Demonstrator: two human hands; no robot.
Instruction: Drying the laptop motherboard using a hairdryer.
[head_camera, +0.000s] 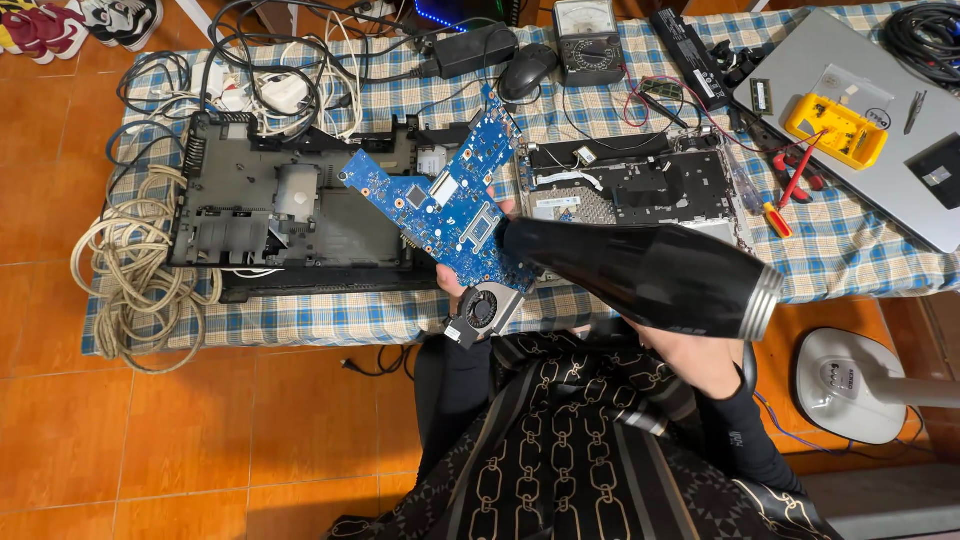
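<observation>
Your left hand (452, 282) grips the blue circuit board (440, 195) at its lower end, fingers closed on the edge just above the small round fan (481, 307) fixed to that corner. The board hangs tilted in the air over the checked cloth (300, 318), its upper arms spread above the open black laptop shell (270, 215) that lies to its left. Your right hand (695, 360) is clenched round the handle of the black hair dryer (640, 275), whose narrow nozzle points at the board's lower right edge and nearly touches it.

The board looks light, thin and stiff, yet fragile: chips, sockets and fine solder cover its face, so hold it by the bare edge or by the fan housing, never on the parts. With the fan at one end, it probably wants to tip there. The dryer looks bulky and smooth.

Right of the board lies a stripped keyboard frame (625, 190); beyond that, a grey laptop (850, 120) carries a yellow case (836, 128). A coil of pale cable (135, 270) sits left of the shell.
</observation>
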